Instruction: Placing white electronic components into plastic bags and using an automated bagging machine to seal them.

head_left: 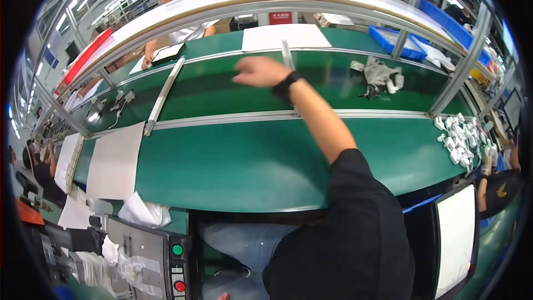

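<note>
I see wide bare green bench [233,161] ahead, rails crossing it. A blue tray [397,41] far right holds something I can't make out. My right hand [261,71] reaches over the belt, fingers loosely spread, just beside a slim silver bar [287,55]. My left hand's fingertips [223,296] barely show; grip unclear.

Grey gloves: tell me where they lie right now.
In the head view the grey gloves lie on the far green belt, right of the right hand, below the blue tray.
</note>
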`<state>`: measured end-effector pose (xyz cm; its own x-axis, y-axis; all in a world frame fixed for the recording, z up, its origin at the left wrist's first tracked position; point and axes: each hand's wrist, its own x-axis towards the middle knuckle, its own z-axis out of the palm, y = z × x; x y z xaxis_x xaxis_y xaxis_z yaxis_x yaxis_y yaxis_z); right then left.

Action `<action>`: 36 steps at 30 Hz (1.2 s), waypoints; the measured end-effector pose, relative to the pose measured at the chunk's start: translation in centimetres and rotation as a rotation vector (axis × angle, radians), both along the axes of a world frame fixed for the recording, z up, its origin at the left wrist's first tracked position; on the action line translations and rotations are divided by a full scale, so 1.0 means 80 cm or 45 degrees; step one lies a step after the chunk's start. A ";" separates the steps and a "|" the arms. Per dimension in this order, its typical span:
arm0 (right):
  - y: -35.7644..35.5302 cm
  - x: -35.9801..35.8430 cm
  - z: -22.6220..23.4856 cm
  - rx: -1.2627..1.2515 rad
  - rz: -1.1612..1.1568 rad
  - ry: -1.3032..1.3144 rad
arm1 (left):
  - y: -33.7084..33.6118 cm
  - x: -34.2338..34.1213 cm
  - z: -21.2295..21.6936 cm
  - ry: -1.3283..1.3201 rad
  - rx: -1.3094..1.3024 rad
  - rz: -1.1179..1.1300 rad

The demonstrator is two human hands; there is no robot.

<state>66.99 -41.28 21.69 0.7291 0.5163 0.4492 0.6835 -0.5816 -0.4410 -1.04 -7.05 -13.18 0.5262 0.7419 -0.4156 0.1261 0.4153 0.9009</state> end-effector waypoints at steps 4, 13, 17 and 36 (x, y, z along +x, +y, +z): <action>0.216 -0.110 0.039 0.166 0.925 0.053 | -0.004 -0.063 -0.048 0.412 1.393 -0.695; 0.387 -0.300 0.073 0.774 2.089 -0.062 | -0.139 0.082 0.190 0.565 1.662 -0.660; 0.381 -0.277 0.063 0.818 2.241 0.010 | -0.144 0.019 0.105 0.796 1.802 -0.679; 0.428 -0.258 0.042 0.578 2.129 -0.086 | -0.164 0.023 0.056 2.060 2.013 -0.542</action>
